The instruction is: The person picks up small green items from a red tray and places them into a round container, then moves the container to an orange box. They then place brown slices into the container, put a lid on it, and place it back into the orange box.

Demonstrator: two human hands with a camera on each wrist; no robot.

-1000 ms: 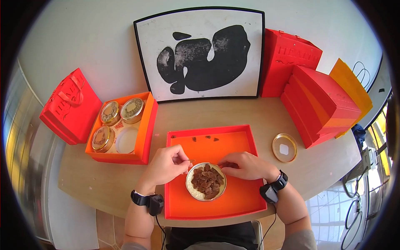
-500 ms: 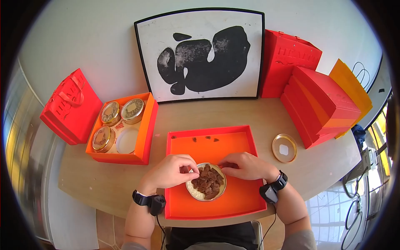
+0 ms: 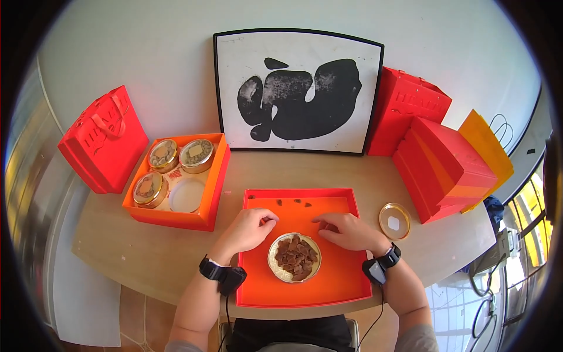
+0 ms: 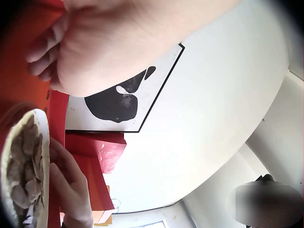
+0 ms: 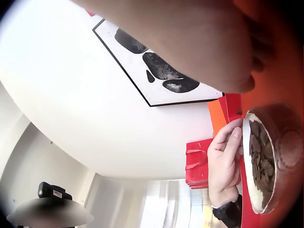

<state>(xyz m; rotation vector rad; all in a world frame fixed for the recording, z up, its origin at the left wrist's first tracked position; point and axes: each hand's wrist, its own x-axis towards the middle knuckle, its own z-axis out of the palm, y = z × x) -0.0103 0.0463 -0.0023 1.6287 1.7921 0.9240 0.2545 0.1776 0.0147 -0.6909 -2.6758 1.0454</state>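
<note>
A round clear tub (image 3: 271,265) with a pale lining, heaped with thin brown dried slices (image 3: 296,257), stands in the shallow red-orange tray (image 3: 337,287). My left hand (image 3: 247,229) hovers over the tray's left side, up and left of the tub, its fingers loosely bent with nothing visible in them. On the other side, my right hand (image 3: 347,232) is held above the tray's right part, fingers relaxed and thumb apart. Several small dark pieces (image 3: 298,201) lie along the tray's far edge. Both wrist views show the tub's side; the slices (image 5: 261,159) reach near its rim.
Left on the table is an orange box (image 3: 220,176) with three gold-lidded jars (image 3: 196,154) and one round hollow (image 3: 186,195). A gold-rimmed lid (image 3: 394,222) lies right of the tray. Red bags (image 3: 105,141), a red box (image 3: 440,170) and a framed picture (image 3: 299,94) stand behind.
My left hand, which pinched a small slice one second ago, went to the tub's rim and has now drawn back without it. The right hand has come off the rim. The head view has shifted.
</note>
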